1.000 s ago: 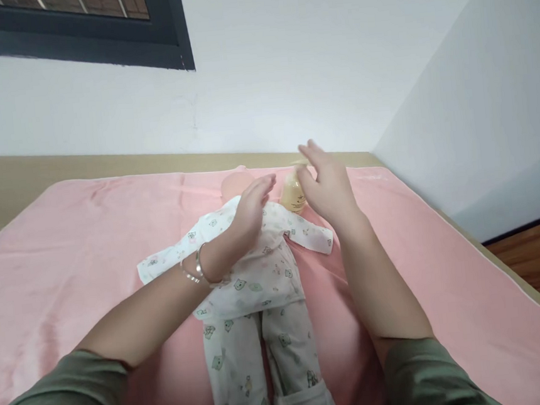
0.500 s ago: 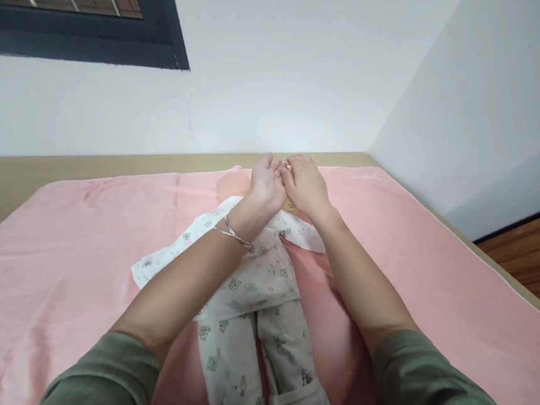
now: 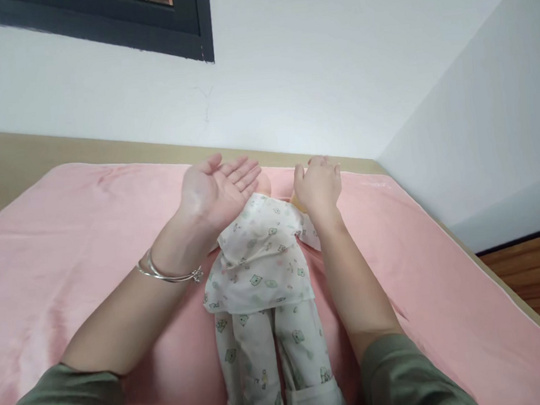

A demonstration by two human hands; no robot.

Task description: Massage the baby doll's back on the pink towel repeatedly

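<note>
On the bed lies a doll (image 3: 262,279) in a white suit with small green animal prints, its trouser cuffs toward me. Its rounded skin-coloured head (image 3: 263,183) shows partly behind my left fingertips. My left hand (image 3: 219,188) is held palm up above the doll's left-side sleeve in view, fingers stretched out and nothing visible on the palm. My right hand (image 3: 319,184) is closed, back upward, over the other sleeve. A small yellowish thing (image 3: 297,202) peeks out beneath its thumb side; most of it is hidden, so its kind does not show.
A pink sheet (image 3: 67,258) with some folds covers the bed, and a tan border (image 3: 23,145) runs along the wall. A dark window frame (image 3: 193,33) is set in the white wall (image 3: 296,74). Wood-grain panelling (image 3: 536,280) stands low at the right.
My hands, close together before, have moved apart. The left has gone left and its fingers have opened out; the right remains closed. The view has shifted slightly, showing more of the doll's top.
</note>
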